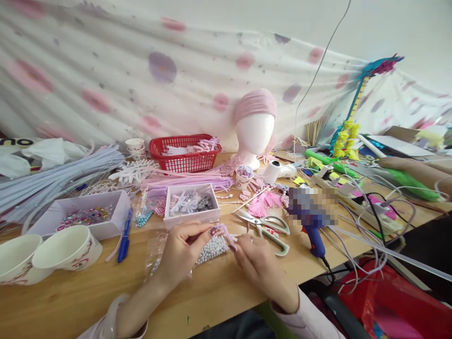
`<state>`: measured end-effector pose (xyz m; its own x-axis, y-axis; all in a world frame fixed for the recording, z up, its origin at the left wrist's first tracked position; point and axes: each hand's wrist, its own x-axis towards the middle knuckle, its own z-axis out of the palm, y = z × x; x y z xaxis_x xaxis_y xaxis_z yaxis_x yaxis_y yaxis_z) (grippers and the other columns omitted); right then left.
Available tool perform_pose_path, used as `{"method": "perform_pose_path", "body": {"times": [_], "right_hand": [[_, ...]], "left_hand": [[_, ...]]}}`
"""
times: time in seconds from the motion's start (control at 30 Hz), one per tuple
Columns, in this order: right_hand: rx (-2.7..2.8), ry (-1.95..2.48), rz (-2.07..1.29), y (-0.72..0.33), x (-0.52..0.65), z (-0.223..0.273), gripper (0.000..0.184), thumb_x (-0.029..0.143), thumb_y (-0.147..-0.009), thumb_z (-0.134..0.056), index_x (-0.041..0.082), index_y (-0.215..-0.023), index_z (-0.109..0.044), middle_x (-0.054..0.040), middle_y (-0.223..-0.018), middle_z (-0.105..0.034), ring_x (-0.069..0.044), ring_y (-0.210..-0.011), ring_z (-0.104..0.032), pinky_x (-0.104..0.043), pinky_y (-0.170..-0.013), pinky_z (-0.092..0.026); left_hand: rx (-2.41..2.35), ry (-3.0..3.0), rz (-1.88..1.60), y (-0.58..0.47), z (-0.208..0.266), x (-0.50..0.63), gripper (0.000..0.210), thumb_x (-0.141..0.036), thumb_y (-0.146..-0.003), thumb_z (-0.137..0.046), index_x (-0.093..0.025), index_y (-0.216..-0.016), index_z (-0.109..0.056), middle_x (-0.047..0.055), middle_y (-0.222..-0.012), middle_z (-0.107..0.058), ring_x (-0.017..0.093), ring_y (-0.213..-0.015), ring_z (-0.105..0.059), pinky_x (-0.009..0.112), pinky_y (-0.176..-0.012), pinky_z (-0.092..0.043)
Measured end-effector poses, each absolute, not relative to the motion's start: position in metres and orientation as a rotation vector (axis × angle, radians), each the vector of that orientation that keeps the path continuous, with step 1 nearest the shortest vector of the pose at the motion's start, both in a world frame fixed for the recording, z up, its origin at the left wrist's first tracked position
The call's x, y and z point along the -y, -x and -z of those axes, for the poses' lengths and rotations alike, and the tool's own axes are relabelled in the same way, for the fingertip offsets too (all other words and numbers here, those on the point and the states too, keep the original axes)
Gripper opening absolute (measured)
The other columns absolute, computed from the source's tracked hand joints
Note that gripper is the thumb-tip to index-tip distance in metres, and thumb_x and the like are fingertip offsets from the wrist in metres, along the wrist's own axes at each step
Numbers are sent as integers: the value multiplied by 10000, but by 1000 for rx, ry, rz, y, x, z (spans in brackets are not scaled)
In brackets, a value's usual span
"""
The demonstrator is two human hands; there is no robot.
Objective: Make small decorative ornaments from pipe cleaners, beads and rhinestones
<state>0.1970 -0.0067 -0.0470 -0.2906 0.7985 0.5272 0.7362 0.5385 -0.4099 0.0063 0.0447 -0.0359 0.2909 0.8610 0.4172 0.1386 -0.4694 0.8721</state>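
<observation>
Between my two hands is a small bent piece of pale pink-lilac pipe cleaner (pixel 225 231). My left hand (pixel 189 242) pinches one side of it between thumb and finger. On the other side, my right hand (pixel 256 259) has its fingers closed on the same piece. Just below and behind it lies a clear bag of white pearl beads (pixel 212 249), partly covered by my left hand. Scissors (pixel 266 228) with pale green handles rest beyond my right hand. A white box (pixel 192 216) of clear and white trinkets stands behind my left hand.
A blue glue gun (pixel 314 230) with its cable is at the right, near a power strip (pixel 353 197). Paper cups (pixel 70 247), a blue pen (pixel 124 238) and a bead box (pixel 116 216) stand left. Behind are a red basket (pixel 183 160) and a white mannequin head (pixel 254 132). Another person's arm (pixel 416 165) reaches in right.
</observation>
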Motion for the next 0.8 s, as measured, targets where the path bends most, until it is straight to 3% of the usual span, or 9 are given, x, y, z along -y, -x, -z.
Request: {"method": "perform_pose_path", "body": {"times": [0.2, 0.47, 0.8], "right_hand": [[2134, 1094, -33, -194, 12, 29, 431, 225, -1032, -384, 206, -604, -430, 7, -552, -490, -125, -526, -454, -264, -544, -300], [1920, 1236, -201, -214, -17, 7, 502, 299, -1017, -429, 205, -524, -409, 45, -441, -445, -82, -407, -416, -220, -464, -299], [1789, 1332, -174, -198, 2, 51, 497, 316, -1056, -346, 212, -576, -424, 46, -464, -463, -91, -416, -455, -225, -487, -328]], "left_hand": [[-839, -2181, -1265, -7, 38, -40, 239, -111, -894, -561, -132, -812, -785, 17, -609, -610, 122, -559, -566, 216, -530, -414], [-555, -2196, -1060, -5, 28, -40, 290, -65, -873, -519, -130, -790, -789, 16, -575, -575, 113, -533, -510, 220, -501, -355], [-786, -1722, -1130, -6, 32, -43, 221, -255, -874, -625, -187, -760, -803, -18, -563, -474, 115, -546, -425, 236, -504, -317]]}}
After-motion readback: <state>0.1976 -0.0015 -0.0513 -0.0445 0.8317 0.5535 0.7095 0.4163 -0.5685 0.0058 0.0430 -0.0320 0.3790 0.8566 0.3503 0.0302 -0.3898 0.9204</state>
